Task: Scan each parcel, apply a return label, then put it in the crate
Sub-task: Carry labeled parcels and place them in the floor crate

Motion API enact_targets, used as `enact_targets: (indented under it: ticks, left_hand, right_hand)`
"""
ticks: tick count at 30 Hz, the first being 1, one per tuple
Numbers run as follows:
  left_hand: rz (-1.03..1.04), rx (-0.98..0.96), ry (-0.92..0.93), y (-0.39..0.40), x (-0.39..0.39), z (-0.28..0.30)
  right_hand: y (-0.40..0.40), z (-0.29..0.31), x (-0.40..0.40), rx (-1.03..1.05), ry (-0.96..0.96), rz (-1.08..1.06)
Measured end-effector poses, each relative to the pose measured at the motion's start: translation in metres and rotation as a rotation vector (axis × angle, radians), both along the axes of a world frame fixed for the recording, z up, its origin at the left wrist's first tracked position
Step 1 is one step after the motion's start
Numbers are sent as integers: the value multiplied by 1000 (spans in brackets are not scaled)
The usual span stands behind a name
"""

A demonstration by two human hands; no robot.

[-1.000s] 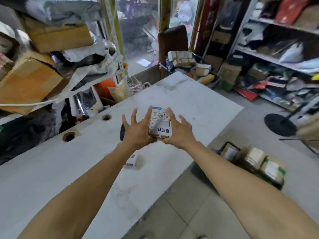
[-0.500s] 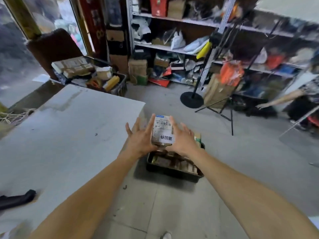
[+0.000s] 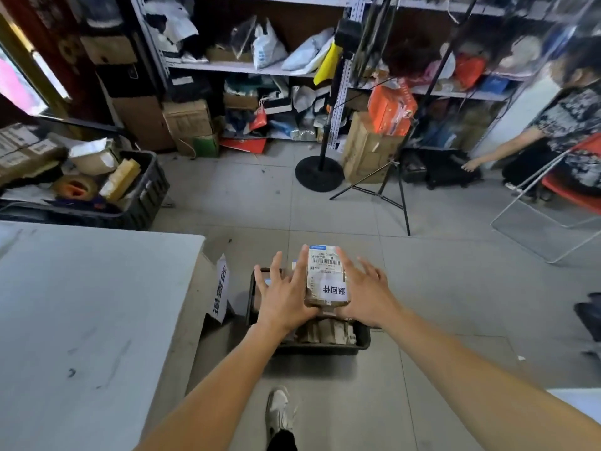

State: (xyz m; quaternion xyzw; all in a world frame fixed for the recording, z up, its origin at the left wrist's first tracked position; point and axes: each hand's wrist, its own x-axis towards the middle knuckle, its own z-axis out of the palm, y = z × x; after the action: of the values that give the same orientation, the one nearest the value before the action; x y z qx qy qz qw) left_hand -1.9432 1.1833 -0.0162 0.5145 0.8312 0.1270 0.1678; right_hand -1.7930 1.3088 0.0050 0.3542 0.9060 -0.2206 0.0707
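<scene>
I see the parcel [image 3: 326, 275] held in the air above the black crate [image 3: 361, 343] on the floor. Its long axis runs away from me, the barcode end farthest off and the near end tipped slightly down. Its top face carries a shipping label with a barcode and, nearer to me, a white return label [image 3: 333, 291] with dark characters.

The left hand [image 3: 282, 299] presses against the parcel's left side with fingers spread and nearly straight. The right hand [image 3: 366, 292] presses against the right side, fingers likewise fanned out. The parcel is clamped between the two palms; I cannot tell how the thumbs lie beneath it.

The crate already holds several brown parcels, partly hidden by the hands. A white sign [image 3: 221, 292] with dark characters hangs at the corner of the tabletop [image 3: 84, 320], just left of the crate. My shoe [image 3: 278, 410] shows on the tiled floor below the crate.

Farther off I note a second black crate [image 3: 143, 203] filled with boxes and tape, a round-based stand [image 3: 320, 172], a tripod [image 3: 390, 183], stocked shelves, and another person [image 3: 566, 131] crouching at the right.
</scene>
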Motion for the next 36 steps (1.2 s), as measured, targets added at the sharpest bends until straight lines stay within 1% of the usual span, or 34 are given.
enact_targets:
  ticks: [5,11,15,20,23,28,32,36]
  left_hand:
    - [-32,-24,-39,62,-24,-29]
    - [-68,-64,-51,128,-42,-86]
    - [-44,-82,2,170,-44,-144]
    - [-25,-77,16,212,-34,-243]
    - [-15,-65,43,231,-25,-304]
    - [-23,-148,48,249,-13,-389]
    - [-26,-140,49,256,-9,-429]
    - [-11,-108,67,257,-9,-443]
  right_hand:
    - [54,-39,-21,-62,-2,-64]
    - [112,-100,-34,-86,5,-133]
    - [152,-157,-39,-91,5,-122]
    - [199,-258,-35,-144,-37,-92]
    - [221,-324,-29,-123,-27,-57]
    - [235,-410,-18,-171,-73,-51]
    - [242,-445,-16,-187,-74,-39]
    - [245,-462,-18,-185,-67,-41]
